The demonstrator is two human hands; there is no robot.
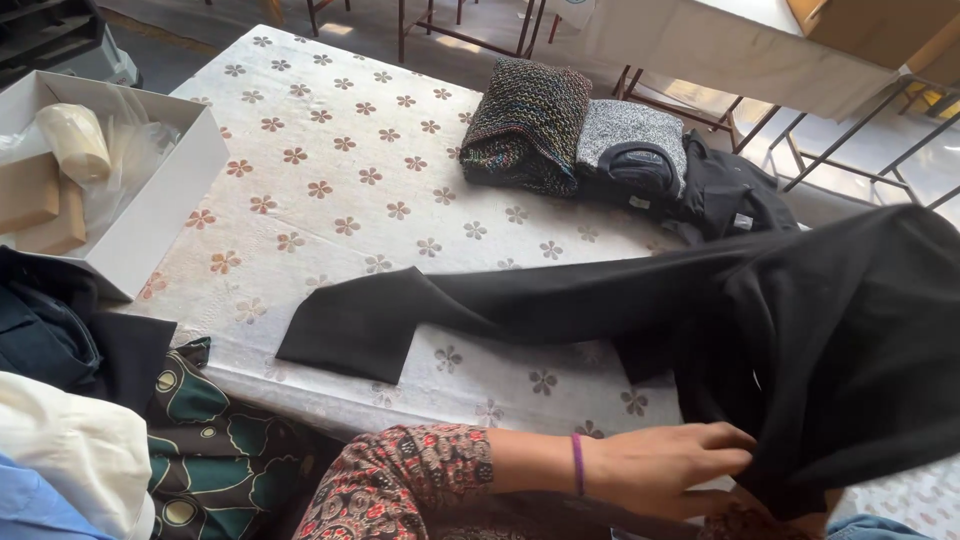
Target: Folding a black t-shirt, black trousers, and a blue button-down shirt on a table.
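Observation:
A black garment point(820, 330) is bunched and lifted at the right, and one long sleeve point(400, 315) lies flat across the flowered tablecloth point(330, 170) toward the left. My left hand point(670, 465) reaches over from the bottom middle in a patterned sleeve with a purple wristband. Its fingers hold the garment's lower edge. My right hand is hidden under the black fabric; only a bit of patterned sleeve point(745, 522) shows at the bottom.
Folded clothes sit at the table's far side: a dark multicoloured knit point(525, 120), a grey knit point(635, 140) and a black piece point(730, 190). A white open box point(160, 200) stands at left. A pile of clothes point(90, 420) lies at the lower left.

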